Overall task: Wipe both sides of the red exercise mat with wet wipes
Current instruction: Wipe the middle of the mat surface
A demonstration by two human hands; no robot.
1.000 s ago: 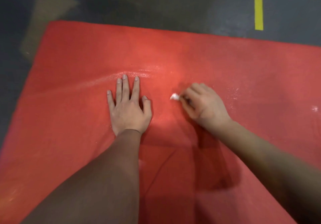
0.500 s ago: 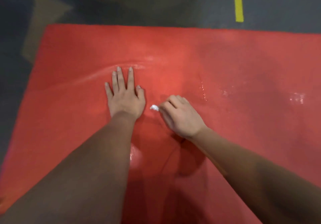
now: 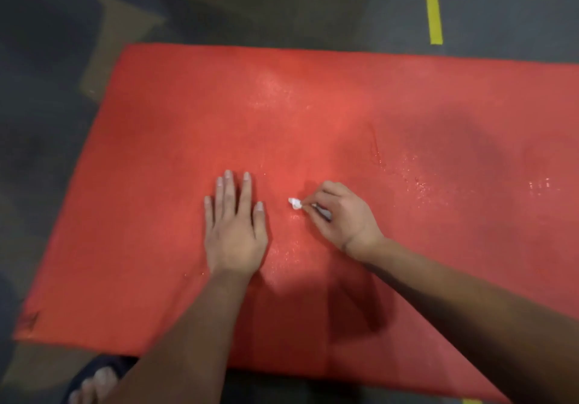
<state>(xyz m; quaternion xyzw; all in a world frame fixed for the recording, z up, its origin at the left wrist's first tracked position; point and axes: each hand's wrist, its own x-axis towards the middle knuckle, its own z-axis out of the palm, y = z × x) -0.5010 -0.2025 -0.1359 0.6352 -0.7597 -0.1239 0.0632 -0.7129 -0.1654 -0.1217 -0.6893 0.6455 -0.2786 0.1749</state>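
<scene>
**Two hands, one wipe, one mat**

One sandalled foot [image 3: 97, 381] shows nearest, on the dark floor [image 3: 47, 152]. Past it, the red exercise mat [image 3: 344, 105] lies flat. The left hand [image 3: 235, 231] presses on it, fingers spread; the right hand [image 3: 341, 215] pinches one small white wet wipe [image 3: 294, 203] against it. Farthest, two yellow tape lines [image 3: 434, 11] meet.

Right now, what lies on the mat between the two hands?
In the head view, only the small white wipe, pinched at the right hand fingertips. Otherwise bare, shiny mat up to the flat left hand.
</scene>
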